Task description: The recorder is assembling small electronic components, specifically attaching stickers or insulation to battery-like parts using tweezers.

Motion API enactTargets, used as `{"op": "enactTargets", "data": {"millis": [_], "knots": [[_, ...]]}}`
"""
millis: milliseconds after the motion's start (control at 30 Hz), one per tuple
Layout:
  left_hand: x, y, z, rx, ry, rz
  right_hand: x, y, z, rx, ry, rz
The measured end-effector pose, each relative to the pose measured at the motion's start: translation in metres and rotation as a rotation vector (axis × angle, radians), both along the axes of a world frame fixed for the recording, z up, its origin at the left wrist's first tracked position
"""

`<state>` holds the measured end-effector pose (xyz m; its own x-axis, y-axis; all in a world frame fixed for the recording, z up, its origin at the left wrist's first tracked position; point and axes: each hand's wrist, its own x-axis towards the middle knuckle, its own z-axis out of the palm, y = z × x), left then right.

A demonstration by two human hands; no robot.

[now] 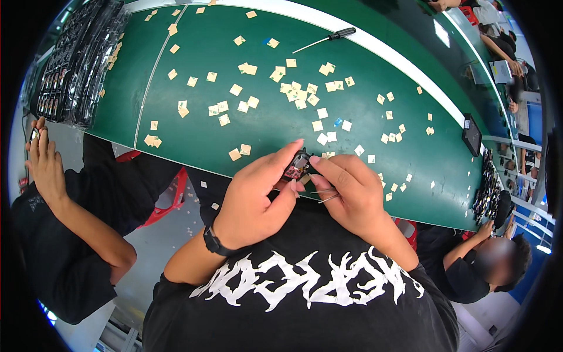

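Head view: hands (305, 188) around small black part (298, 165).

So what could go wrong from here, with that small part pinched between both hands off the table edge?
1. The small dark part is held between the left hand and right hand over the lap, not over the green table; if it slips it would likely drop to the floor.
2. The right hand also holds tweezers close to the left hand's fingers; a slip could poke them.
3. Loose tan paper squares could get swept off.
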<state>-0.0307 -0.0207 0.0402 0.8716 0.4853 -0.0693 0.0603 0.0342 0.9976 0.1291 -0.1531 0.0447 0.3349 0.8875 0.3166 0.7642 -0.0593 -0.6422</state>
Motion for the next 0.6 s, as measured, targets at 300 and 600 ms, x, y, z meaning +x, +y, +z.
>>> {"op": "enactTargets", "data": {"millis": [300, 600], "knots": [[0.01, -0.006, 0.034, 0.159, -0.02, -0.112, 0.016, -0.012, 0.008, 0.213, -0.207, 0.132], [0.023, -0.018, 0.033, 0.052, 0.075, -0.153, 0.021, -0.034, 0.005, 0.129, 0.205, 0.147]]}}
